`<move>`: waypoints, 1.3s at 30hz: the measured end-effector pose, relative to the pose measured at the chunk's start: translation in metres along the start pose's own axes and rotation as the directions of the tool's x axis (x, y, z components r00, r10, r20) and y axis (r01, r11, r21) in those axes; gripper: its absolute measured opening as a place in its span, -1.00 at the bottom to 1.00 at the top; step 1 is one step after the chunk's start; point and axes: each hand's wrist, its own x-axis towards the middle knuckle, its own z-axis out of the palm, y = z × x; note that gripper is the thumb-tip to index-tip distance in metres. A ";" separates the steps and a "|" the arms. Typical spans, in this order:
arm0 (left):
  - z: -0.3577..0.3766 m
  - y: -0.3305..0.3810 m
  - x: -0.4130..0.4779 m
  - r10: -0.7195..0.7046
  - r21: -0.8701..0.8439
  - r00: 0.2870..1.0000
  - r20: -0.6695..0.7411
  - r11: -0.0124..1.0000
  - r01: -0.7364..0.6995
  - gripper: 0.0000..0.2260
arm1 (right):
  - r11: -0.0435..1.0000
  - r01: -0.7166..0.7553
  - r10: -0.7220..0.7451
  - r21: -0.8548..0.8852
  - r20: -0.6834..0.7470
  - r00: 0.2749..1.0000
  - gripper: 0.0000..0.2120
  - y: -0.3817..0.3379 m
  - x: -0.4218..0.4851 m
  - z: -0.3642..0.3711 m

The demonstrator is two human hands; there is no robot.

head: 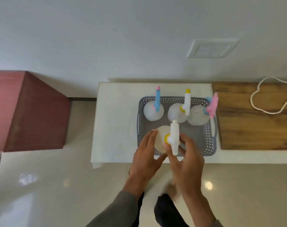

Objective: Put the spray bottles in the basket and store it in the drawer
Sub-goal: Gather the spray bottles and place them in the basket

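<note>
A grey perforated basket (206,145) stands on a white cabinet top (116,122). Three clear spray bottles stand along its far side: one with a blue and pink head (153,112), one with a white and yellow head (177,113), one with a pink head (197,116). A fourth bottle with a white head and yellow collar (162,136) is upright at the basket's near left corner. My left hand (147,154) lies against its left side, fingers straight. My right hand (185,159) wraps its fingers around the white spray head. No drawer is visible.
A dark red box-like piece of furniture (33,112) stands to the left on the glossy floor. A wooden surface (254,125) with a white cord (270,99) adjoins the cabinet on the right. The wall runs behind.
</note>
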 end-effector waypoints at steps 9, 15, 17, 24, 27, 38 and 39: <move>0.028 -0.030 0.031 -0.181 0.114 0.979 0.097 0.979 0.169 -0.30 | 0.993 -0.075 0.088 -0.095 0.143 0.986 -0.64 0.043 0.023 0.040; 0.037 -0.046 0.043 -0.249 0.133 0.963 0.103 0.963 0.235 -0.30 | 0.991 -0.090 0.106 -0.095 0.179 0.978 -0.62 0.062 0.032 0.052; 0.038 -0.050 0.043 -0.253 0.138 0.961 0.114 0.962 0.237 -0.30 | 0.989 -0.085 0.107 -0.117 0.199 0.974 -0.61 0.066 0.034 0.054; 0.045 -0.057 0.044 -0.260 0.128 0.954 0.153 0.962 0.241 -0.27 | 0.991 -0.047 0.076 -0.129 0.222 0.972 -0.58 0.068 0.036 0.060; 0.045 -0.056 0.044 -0.259 0.135 0.952 0.163 0.962 0.239 -0.25 | 0.991 -0.055 0.082 -0.123 0.224 0.971 -0.57 0.069 0.036 0.061; 0.008 -0.033 -0.006 -0.227 0.046 0.973 -0.038 0.972 0.229 -0.41 | 0.975 -0.138 0.174 -0.176 0.213 0.961 -0.37 0.066 0.016 0.037; 0.000 -0.033 -0.018 -0.203 0.049 0.973 -0.110 0.977 0.209 -0.44 | 0.965 -0.162 0.199 -0.205 0.175 0.964 -0.37 0.063 0.006 0.033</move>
